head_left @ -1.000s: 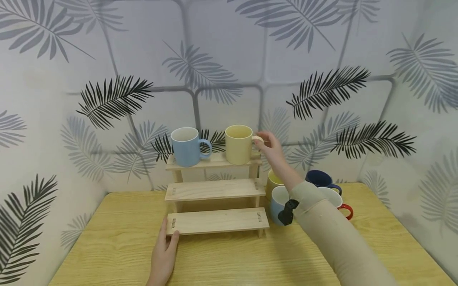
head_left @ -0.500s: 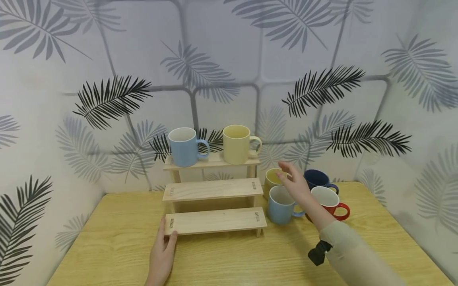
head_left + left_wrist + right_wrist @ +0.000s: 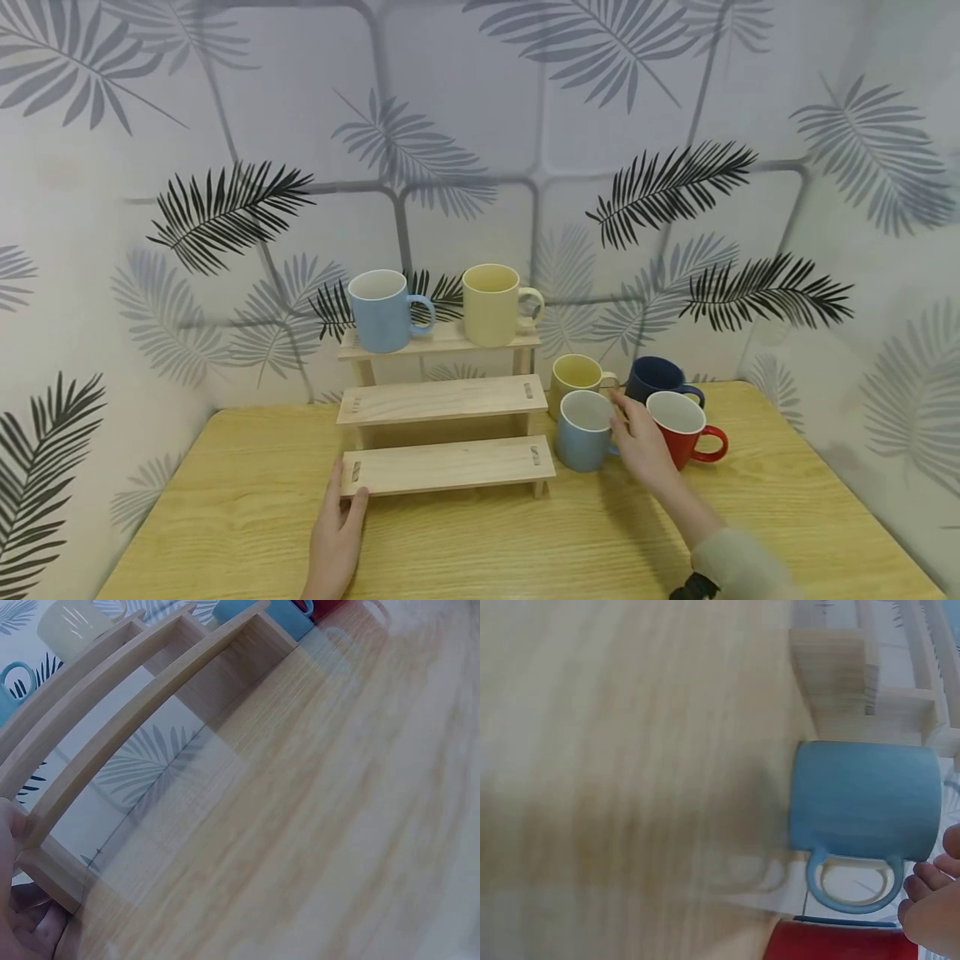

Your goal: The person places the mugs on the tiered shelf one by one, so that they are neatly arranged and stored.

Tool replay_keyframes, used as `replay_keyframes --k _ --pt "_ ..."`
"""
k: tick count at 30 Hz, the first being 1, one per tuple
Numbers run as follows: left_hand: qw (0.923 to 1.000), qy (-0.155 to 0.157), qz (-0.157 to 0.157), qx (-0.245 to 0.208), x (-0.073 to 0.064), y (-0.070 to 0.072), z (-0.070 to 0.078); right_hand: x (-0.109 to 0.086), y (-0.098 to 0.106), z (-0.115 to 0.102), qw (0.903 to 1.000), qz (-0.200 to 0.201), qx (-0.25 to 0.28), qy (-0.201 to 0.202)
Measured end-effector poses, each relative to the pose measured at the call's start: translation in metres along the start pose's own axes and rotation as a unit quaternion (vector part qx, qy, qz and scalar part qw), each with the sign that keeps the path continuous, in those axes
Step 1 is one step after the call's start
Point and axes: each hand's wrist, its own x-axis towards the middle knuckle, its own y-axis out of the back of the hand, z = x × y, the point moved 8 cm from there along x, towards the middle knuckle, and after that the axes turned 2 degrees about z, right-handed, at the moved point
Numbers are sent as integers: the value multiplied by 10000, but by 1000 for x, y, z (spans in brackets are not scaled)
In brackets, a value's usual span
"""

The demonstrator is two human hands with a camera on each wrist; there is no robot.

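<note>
A three-tier wooden display stand [image 3: 450, 467] stands on the table, its lowest board in front. My left hand [image 3: 333, 537] holds the left end of that board, thumb at the front edge and fingers around the side; the left wrist view shows fingers by the stand's leg [image 3: 56, 874]. My right hand [image 3: 643, 450] is beside the handle of a light blue mug [image 3: 579, 450], fingers loosely bent. In the right wrist view the fingertips lie close to that handle [image 3: 855, 906] without wrapping it; contact is unclear. The mug stands upright, right of the stand.
On the top tier sit another light blue mug [image 3: 384, 321] and a pale yellow mug [image 3: 491, 312]. Close around my right hand are a yellow mug [image 3: 572, 375], a dark blue mug [image 3: 652, 377] and a red mug [image 3: 681, 446]. A leaf-patterned wall [image 3: 480, 125] rises behind the table.
My right hand has let go of the pale yellow mug on the top tier and come down to the light blue mug's handle. The left hand stays on the stand.
</note>
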Motion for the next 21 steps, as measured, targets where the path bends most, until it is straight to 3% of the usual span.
replay_keyframes --k 5,13,21 --pt "10000 -42 -12 -5 1 1 1 -6 -3 8 9995 -185 -185 -194" --pt "10000 -41 -17 37 2 1 0 -13 -3 15 9997 48 -248 69" --pt "10000 -21 -6 30 2 1 -1 -25 -5 36 9941 -189 223 -1046"
